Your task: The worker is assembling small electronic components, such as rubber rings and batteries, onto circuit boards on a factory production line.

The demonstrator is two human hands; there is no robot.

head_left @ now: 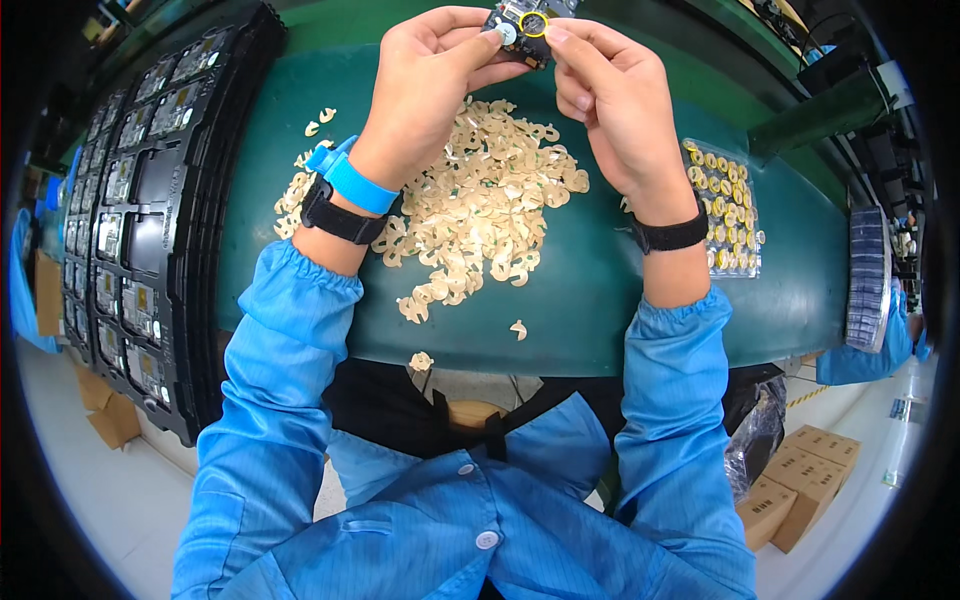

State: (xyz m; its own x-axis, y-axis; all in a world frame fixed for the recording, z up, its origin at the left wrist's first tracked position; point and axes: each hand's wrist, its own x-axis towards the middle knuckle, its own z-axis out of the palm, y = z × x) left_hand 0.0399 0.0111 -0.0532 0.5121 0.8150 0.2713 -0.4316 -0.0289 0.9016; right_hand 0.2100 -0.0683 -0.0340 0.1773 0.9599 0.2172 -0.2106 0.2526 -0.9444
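"What are the left hand [428, 80] and its fingers [483, 46] doing?"

"Holding the module [530, 52], narrow about its left side. The thumb tip lies against a white disc [507, 34] on it."

"And the right hand [618, 100]?"

"Thumb and forefinger nearly together, right at the edge of a yellow ring [534, 36] on the module. I can't tell whether they grip it. The other fingers are curled in."

"Where is the module, and how does it point?"

"Between the hands, at the top edge of the view, beyond the pile. It sits at a slant, with the ring and disc facing the person. The edge cuts it off, so I can't tell its long axis."

"The surface?"

"A green worktop [590, 330]. A pile [490, 200] of thin, pale, curved pieces spreads below the hands, with a few strays near it. On the right lies a sheet [720, 262] of yellow round pieces; on the left, stacked black trays [205, 215] hold more parts."

"The room?"

"Pale floor [150, 500], with brown cartons [815, 460] at lower right."
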